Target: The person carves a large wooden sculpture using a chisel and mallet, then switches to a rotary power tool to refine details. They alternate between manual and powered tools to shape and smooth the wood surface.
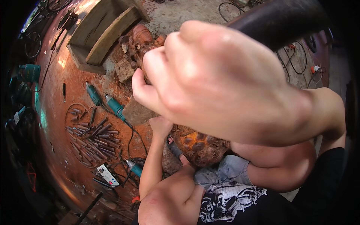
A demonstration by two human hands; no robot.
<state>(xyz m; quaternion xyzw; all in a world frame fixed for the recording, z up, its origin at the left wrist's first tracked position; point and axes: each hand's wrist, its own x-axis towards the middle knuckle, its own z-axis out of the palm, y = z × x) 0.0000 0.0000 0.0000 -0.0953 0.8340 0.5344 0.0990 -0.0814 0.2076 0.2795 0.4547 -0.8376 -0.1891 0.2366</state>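
Raised close to the view, my right hand (210,78) is closed in a fist around a thick, dark, round club-like mallet (281,22); its body sticks out toward the upper right, and its gripped part is hidden. Below and behind that fist, my left hand (162,126) rests beside a carved brown wooden piece (198,144). The left fingers are hidden, so I cannot tell what they hold. The carving sits between my legs, knobbly, with an orange patch. More reddish carved wood (142,34) shows beyond my right hand.
Many loose metal gouges (97,140) lie piled on the dusty floor at left. Nearby are teal power tools (114,107) with cords and a white power strip (107,175). A heavy wooden frame (101,33) stands far left, near a wood block (124,70).
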